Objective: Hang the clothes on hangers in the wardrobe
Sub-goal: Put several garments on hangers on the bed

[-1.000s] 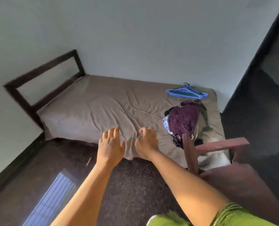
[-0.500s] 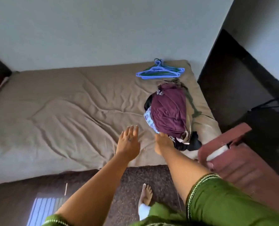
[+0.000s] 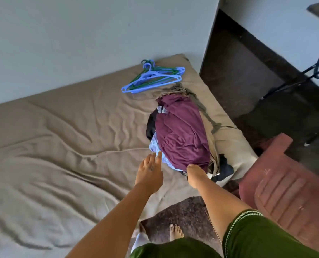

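A pile of clothes lies near the right end of the bed, topped by a maroon garment (image 3: 181, 135). A patterned light-blue piece and dark pieces stick out beneath it. Several blue and green plastic hangers (image 3: 155, 77) lie in a heap behind the pile, by the wall. My left hand (image 3: 149, 174) stretches out with straight fingers, its tips at the pile's left edge by the patterned cloth. At the pile's near edge is my right hand (image 3: 196, 174), against the maroon garment, with its fingers hidden from the camera. No wardrobe is in view.
The bed (image 3: 62, 146) has a wrinkled brown sheet and stands against a pale wall. A reddish plastic chair (image 3: 285, 183) stands right of the bed's corner, close to my right arm. Thin black metal legs (image 3: 318, 67) stand on the dark floor at far right.
I have stepped closer and turned right, so the pile is now nearer the centre. Both hands have moved forward from the bed's edge to the clothes pile.
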A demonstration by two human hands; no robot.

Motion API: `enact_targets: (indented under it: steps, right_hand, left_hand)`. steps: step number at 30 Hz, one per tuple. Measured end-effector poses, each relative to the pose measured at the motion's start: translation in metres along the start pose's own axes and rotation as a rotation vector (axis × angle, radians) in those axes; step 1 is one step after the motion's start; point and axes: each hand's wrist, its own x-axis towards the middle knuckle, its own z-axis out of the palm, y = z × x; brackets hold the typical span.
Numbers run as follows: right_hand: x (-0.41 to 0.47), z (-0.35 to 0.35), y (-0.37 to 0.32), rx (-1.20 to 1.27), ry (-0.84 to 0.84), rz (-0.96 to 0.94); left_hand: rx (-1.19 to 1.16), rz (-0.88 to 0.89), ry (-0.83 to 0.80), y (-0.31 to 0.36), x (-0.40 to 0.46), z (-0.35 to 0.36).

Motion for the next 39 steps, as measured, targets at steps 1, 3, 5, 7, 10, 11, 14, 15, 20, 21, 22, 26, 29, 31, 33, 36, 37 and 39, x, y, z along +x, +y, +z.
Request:
enact_targets:
  steps: [1,3,5,7,10,11,14,15,20,21,22,26,29,31,33,36,37,39]
  right_hand:
    - [0.001,-0.009,-0.004,0.044,0.031,0.025]
    - [0.000,-0.034,-0.015,0.114,0.108,0.053]
    - [-0.007,-0.067,-0.033,0.241,0.190,0.067]
    - [-0.019,-0.102,-0.061,0.422,0.293,0.028]
    - [-0.042,-0.168,-0.115,0.546,0.262,-0.146]
    - [-0.052,-0.193,-0.135,0.590,0.240,-0.220]
    - [-0.083,-0.266,-0.186,0.590,0.283,-0.411]
    - [-0.090,-0.288,-0.200,0.594,0.301,-0.460]
    - [-0.114,-0.372,-0.258,0.428,0.690,-0.595]
    - [-0.110,-0.381,-0.265,0.340,0.780,-0.559]
    - [-0.105,-0.389,-0.271,0.274,0.829,-0.496]
    - [-0.081,-0.403,-0.287,0.309,0.683,-0.303]
    - [-0.063,-0.415,-0.291,0.707,0.594,-0.249]
    - [-0.054,-0.427,-0.299,1.058,0.626,-0.239]
    - [-0.053,-0.440,-0.312,1.309,0.632,-0.298]
    - [-0.059,-0.455,-0.325,1.383,0.750,-0.395]
    - [-0.058,-0.455,-0.326,1.301,0.829,-0.405]
    - [-0.048,-0.445,-0.325,0.997,0.906,-0.379]
  left_hand:
    - [-0.009,0.021,-0.015,0.001,0.004,-0.004]
    - [-0.007,0.056,-0.028,0.000,0.012,-0.012]
    - [-0.037,0.055,-0.059,-0.004,0.018,-0.026]
    - [-0.100,0.020,-0.037,-0.012,0.023,-0.042]
    - [-0.290,-0.001,0.025,-0.029,0.041,-0.081]
    - [-0.384,-0.015,0.044,-0.041,0.047,-0.099]
    - [-0.668,-0.067,0.168,-0.084,0.057,-0.164]
    - [-0.733,-0.059,0.209,-0.098,0.056,-0.187]
    - [-0.856,-0.048,0.529,-0.161,0.031,-0.316]
    - [-0.849,-0.032,0.657,-0.172,0.025,-0.341]
    - [-0.830,-0.016,0.761,-0.182,0.018,-0.366]
    - [-0.465,-0.076,0.700,-0.216,-0.002,-0.427]
    - [-0.229,-0.260,0.610,-0.242,-0.014,-0.436]
    - [-0.196,-0.317,0.640,-0.255,-0.020,-0.435]
    - [-0.198,-0.322,0.702,-0.264,-0.020,-0.435]
    - [-0.228,-0.285,0.788,-0.278,-0.018,-0.438]
    - [-0.222,-0.293,0.768,-0.283,-0.016,-0.437]
    - [-0.255,-0.332,0.678,-0.292,-0.007,-0.429]
